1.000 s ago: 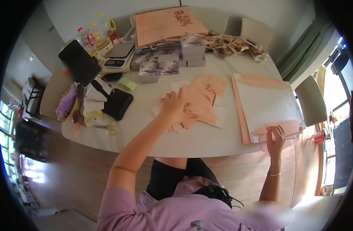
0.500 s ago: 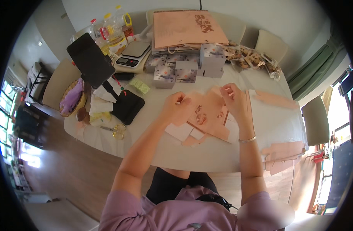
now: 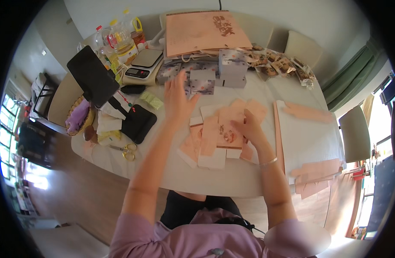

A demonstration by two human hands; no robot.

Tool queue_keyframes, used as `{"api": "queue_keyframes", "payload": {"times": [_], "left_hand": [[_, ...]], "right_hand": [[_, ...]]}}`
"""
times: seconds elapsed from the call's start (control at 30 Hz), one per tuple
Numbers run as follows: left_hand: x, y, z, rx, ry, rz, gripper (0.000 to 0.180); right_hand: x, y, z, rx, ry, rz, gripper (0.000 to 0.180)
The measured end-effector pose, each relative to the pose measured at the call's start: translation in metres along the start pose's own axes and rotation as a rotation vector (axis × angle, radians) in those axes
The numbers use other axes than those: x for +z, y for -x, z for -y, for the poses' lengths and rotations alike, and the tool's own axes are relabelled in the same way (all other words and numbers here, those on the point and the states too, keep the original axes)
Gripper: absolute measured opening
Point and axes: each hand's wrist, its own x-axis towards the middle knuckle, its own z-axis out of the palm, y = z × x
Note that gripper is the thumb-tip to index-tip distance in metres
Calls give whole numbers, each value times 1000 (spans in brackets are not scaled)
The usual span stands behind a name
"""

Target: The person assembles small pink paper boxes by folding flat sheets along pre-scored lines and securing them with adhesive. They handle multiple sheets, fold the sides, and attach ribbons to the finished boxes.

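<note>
Flat pink and white cardboard box blanks [image 3: 217, 135] lie spread on the white table [image 3: 154, 167] in front of me. My right hand [image 3: 248, 127] presses down on the top blank, fingers bent on its printed middle. My left hand [image 3: 178, 99] is raised above the table with fingers spread, holding nothing, just in front of small grey patterned boxes [image 3: 202, 81]. A taller grey box [image 3: 232, 65] stands behind them.
A black tablet on a stand [image 3: 93, 76], a black pouch [image 3: 138, 123], scissors [image 3: 125, 150], a kitchen scale [image 3: 142, 64] and oil bottles [image 3: 120, 41] sit left. A large pink bag [image 3: 204, 32] lies at the back. More pink blanks [image 3: 316, 172] lie right, with snack packets [image 3: 279, 64] behind.
My right hand came from the table's right edge to the pile of blanks. My left hand lifted off the pile and moved toward the grey boxes. The view has shifted.
</note>
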Motion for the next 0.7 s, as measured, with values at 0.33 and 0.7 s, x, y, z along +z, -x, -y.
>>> {"api": "queue_keyframes", "payload": {"times": [0.33,0.7], "left_hand": [[49,-115,53,-577,601,637,85],[54,-105,20,-244,1,373,73]], "right_hand": [[3,-19,-29,-79,-68,16,35],[5,-16,-24,-61,-64,13,38]]}}
